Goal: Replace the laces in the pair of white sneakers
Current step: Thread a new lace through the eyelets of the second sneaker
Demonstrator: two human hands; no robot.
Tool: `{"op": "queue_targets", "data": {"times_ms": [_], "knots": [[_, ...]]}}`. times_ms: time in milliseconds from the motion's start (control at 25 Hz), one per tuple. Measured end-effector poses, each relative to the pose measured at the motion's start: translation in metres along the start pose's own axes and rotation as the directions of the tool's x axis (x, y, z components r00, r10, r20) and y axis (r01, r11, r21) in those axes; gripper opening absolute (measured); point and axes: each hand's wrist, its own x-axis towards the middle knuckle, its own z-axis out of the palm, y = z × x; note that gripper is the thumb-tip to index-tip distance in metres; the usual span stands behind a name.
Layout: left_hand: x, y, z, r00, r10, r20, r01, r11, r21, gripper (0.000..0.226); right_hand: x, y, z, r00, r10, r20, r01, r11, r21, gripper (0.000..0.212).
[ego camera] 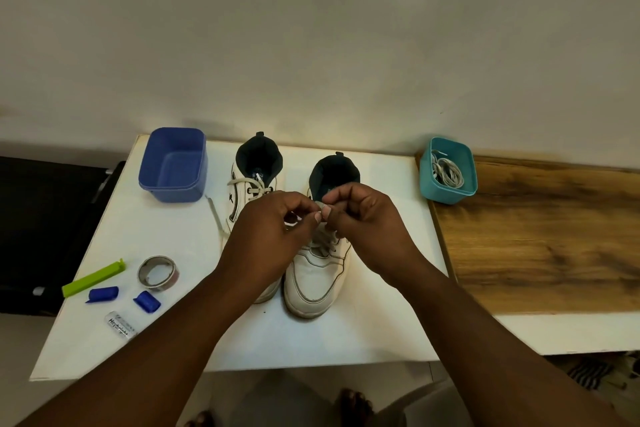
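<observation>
- Two white leather sneakers with dark lining stand side by side on the white table (374,305), toes toward the person.
- The left hand (273,229) and the right hand (360,218) meet above the right sneaker (317,274); the curled fingers of both pinch its white lace (323,210), probably at the knot.
- The left sneaker (251,191) is partly hidden by the left hand, and its grey-white lace (218,218) trails on the table.
- A teal plastic tub (448,172) holding coiled white laces (448,172) stands to the right, and an empty blue plastic tub (173,165) to the left.
</observation>
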Motion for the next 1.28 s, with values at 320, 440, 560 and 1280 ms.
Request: {"op": "queue_targets", "data": {"times_ms": [320,440,560,1280], "knots": [[0.001,-0.006,0.008,0.996,0.064,-0.069,-0.058,0.994,0.098,0.012,0.005,0.023,0.002,0.934,0.125,-0.334,-0.314,0.730,-0.607,0.044],[0.004,-0.010,0.013,0.983,0.170,-0.066,-0.148,0.957,0.249,0.014,0.009,0.023,-0.005,0.966,0.125,-0.227,-0.234,0.800,-0.552,0.039],[0.006,-0.007,0.020,0.977,0.211,-0.029,-0.168,0.847,0.505,0.012,0.009,0.023,-0.016,0.959,0.229,-0.169,-0.274,0.902,-0.332,0.032],[0.006,-0.013,0.033,0.971,0.237,-0.032,-0.153,0.719,0.678,0.012,0.005,0.024,-0.011,0.972,0.222,-0.078,-0.235,0.935,-0.264,0.026]]}}
